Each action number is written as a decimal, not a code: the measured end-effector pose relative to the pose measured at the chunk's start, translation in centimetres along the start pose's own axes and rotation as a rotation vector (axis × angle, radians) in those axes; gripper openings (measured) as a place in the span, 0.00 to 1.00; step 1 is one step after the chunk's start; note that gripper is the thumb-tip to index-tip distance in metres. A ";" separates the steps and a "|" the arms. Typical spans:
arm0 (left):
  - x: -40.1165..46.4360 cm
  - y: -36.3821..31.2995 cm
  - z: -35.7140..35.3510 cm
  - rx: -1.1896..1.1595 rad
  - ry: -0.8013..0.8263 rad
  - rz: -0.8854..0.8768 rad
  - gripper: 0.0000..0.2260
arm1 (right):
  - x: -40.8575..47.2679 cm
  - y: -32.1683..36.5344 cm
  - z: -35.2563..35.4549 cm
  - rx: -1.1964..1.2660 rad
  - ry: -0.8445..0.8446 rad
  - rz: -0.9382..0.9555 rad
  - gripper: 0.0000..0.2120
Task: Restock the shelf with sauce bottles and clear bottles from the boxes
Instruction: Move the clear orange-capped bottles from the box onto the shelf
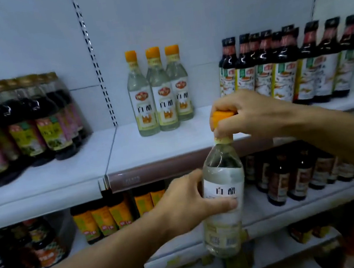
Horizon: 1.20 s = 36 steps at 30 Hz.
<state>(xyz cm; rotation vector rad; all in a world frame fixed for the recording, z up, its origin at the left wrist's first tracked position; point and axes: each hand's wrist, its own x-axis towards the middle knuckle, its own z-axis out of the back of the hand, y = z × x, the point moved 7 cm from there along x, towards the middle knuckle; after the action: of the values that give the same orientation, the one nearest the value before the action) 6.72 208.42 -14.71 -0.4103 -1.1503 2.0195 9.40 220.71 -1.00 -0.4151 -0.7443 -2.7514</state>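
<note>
Head view: my right hand (240, 114) gripped the orange cap of a clear bottle (224, 197), my left hand (189, 202) wrapped around its label, upright in front of the white shelf (151, 151).

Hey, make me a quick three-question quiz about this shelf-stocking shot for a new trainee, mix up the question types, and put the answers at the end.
1. True or false: the clear bottle being held is already standing on the upper shelf.
2. Multiple choice: the right hand grips the held bottle at A) its base, B) its orange cap, C) its label.
3. Short answer: how many clear bottles with orange caps already stand on the upper shelf?

Key:
1. False; both hands hold it in front of the shelf edge.
2. B; the left hand grips the body at the label.
3. Three, left of the dark sauce bottles.
</note>
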 end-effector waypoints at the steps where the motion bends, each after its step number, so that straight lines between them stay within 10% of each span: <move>1: 0.3 -1.2 0.7 0.014 -0.015 -0.016 0.22 | 0.4 0.2 1.1 0.028 -0.017 0.011 0.16; 29: 14.3 -9.7 9.1 -0.074 -0.404 -0.129 0.18 | 15.6 -2.9 16.1 0.142 -0.250 0.158 0.07; 36: 15.4 -6.7 9.2 0.625 -0.764 -0.262 0.29 | 21.4 -6.5 13.2 -0.042 -0.306 0.031 0.15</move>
<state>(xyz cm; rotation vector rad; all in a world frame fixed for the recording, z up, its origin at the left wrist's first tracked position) -5.81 216.55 -2.78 0.8422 -0.8326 2.2028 -9.83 229.37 14.27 -0.8631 -0.7409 -2.7092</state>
